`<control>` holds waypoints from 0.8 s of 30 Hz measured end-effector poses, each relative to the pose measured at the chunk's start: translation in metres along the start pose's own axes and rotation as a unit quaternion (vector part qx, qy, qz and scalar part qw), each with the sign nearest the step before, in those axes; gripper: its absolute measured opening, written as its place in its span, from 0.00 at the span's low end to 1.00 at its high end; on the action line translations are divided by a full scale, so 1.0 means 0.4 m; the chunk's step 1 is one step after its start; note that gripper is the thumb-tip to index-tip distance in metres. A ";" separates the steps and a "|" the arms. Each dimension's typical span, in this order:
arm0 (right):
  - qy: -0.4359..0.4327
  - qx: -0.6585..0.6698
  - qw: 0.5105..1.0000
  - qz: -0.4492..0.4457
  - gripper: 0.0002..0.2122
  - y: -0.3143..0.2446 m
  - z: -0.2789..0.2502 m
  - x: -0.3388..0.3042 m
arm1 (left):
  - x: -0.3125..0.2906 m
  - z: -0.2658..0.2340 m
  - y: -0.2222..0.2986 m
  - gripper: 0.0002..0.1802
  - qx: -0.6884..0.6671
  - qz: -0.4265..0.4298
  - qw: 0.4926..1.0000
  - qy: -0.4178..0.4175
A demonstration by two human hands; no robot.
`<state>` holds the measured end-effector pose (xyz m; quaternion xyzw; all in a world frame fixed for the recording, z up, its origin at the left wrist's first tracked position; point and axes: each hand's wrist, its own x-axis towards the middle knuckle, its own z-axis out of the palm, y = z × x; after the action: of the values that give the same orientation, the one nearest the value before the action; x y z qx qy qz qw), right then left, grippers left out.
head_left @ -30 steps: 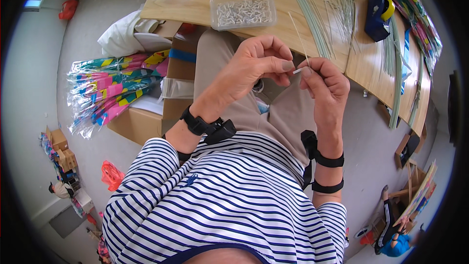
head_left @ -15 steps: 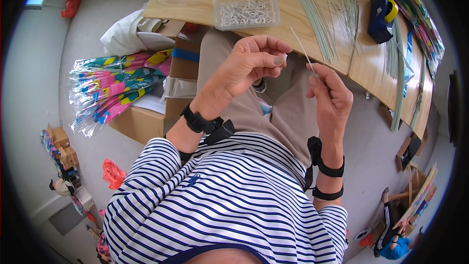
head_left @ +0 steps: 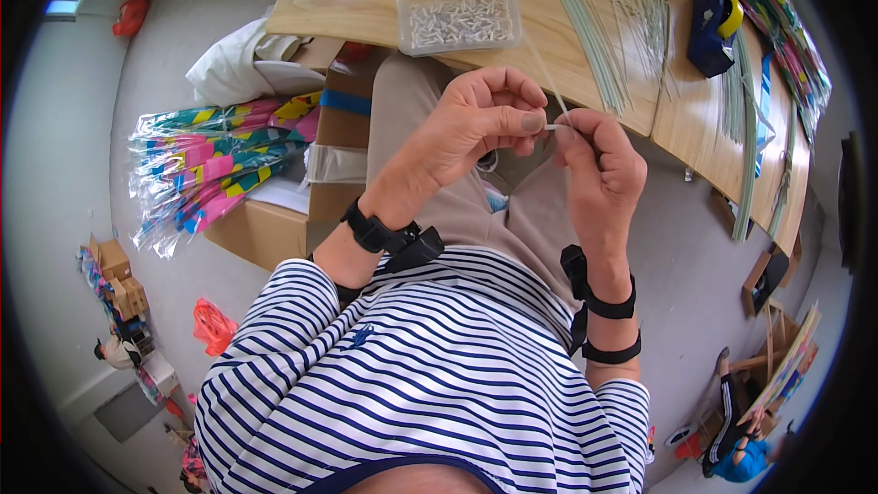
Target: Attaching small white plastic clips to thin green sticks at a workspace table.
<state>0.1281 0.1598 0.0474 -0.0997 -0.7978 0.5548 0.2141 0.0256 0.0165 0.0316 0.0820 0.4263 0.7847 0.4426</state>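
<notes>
In front of my lap, my left hand [head_left: 489, 119] is closed, thumb and index finger pinching a small white plastic piece [head_left: 552, 127]. My right hand [head_left: 599, 160] is closed in a pinch on a thin pale rod [head_left: 549, 78], which sticks up and leans left toward the table. The two sets of fingertips almost meet, with the white piece between them. Whether rod and piece touch is hidden by the fingers. Just beyond my hands, a clear plastic container [head_left: 409, 34] of many small white pieces stands at the table edge.
The wooden table [head_left: 357, 0] holds bundles of thin pale rods [head_left: 585, 32] and a blue tape dispenser [head_left: 709, 32]. Colourful wrapped bundles lie at the far right and in a cardboard box [head_left: 261, 233] on my left. Another person [head_left: 741, 462] is at lower right.
My right hand has moved slightly left, bringing its fingertips up to the white piece in my left hand. The rod has shifted left and leans a little differently.
</notes>
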 end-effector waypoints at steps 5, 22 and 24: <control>0.069 0.102 0.991 0.054 0.01 -0.015 0.018 0.001 | 0.008 0.007 -0.032 0.10 -0.020 0.032 0.999 -0.004; 0.042 -0.002 0.999 0.015 0.05 0.011 -0.038 -0.032 | 0.013 -0.044 0.001 0.05 -0.088 0.130 0.988 0.014; 0.037 -0.009 0.999 0.017 0.06 0.010 -0.042 -0.039 | 0.012 -0.049 0.001 0.06 -0.086 0.128 0.988 0.014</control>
<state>0.1493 0.1693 0.0449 -0.1354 -0.7927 0.5467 0.2334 0.0125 0.0084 0.0183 0.0864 0.3495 0.8695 0.3381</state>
